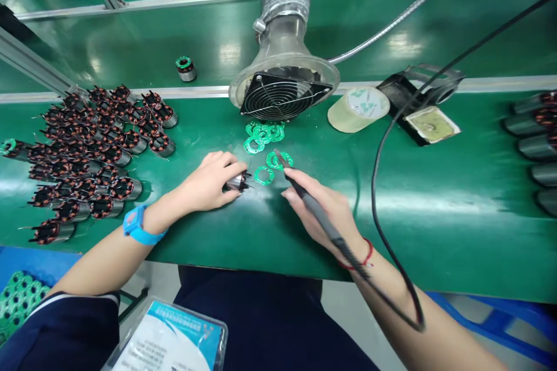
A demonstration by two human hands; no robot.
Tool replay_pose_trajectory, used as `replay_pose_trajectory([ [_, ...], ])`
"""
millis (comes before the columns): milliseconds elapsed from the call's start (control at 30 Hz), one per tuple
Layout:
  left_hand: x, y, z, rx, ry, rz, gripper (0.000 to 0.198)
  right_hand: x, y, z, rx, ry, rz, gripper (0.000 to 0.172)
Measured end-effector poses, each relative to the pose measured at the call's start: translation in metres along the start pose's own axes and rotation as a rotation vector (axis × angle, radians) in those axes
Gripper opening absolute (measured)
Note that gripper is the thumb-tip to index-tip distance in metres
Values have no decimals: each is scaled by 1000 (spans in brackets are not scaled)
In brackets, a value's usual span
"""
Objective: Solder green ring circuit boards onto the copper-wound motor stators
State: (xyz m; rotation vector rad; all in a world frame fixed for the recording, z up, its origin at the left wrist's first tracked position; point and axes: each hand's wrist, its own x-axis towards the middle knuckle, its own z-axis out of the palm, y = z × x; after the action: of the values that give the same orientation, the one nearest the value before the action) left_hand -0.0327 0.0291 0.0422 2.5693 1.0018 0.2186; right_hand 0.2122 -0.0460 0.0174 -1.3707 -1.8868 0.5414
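My left hand (pixel 213 181) is closed round a motor stator (pixel 236 182), a silver cylinder with dark prongs and thin wires pointing right. In my right hand (pixel 326 208) is a soldering iron (pixel 315 208), held like a pen with its tip toward the upper left. That tip is over or touching a green ring-shaped circuit board (pixel 286 160); I cannot tell which. Another green ring board (pixel 263 175) lies just right of the stator. Beyond them is a small overlapping pile of ring boards (pixel 256 144).
Many copper-wound stators (pixel 100 151) crowd the left; more metal cylinders (pixel 539 145) stand far right. A fume extractor (pixel 285 90) hangs over the back edge. Behind my right hand are a cream-coloured roll (pixel 359 109) and a soldering-iron stand (pixel 429 107). The iron's black cable (pixel 375 179) loops across the right side.
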Motion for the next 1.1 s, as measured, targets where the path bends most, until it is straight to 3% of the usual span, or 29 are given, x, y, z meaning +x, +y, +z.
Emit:
replay_pose_trajectory([
  [100, -2, 4, -1, 116, -50, 14, 43, -13, 3, -1, 63, 134, 123, 26],
  [267, -3, 1, 12, -137, 82, -69, 48, -27, 12, 7, 252, 164, 268, 25],
  [367, -4, 0, 18, -184, 147, -93, 49, -28, 13, 9, 321, 157, 279, 23],
  [800, -3, 5, 23, -138, 204, -120, 51, -26, 12, 8, 333, 161, 357, 26],
  [1100, -1, 5, 25, -112, 174, -115, 50, -26, 12, 9, 347, 176, 349, 22],
])
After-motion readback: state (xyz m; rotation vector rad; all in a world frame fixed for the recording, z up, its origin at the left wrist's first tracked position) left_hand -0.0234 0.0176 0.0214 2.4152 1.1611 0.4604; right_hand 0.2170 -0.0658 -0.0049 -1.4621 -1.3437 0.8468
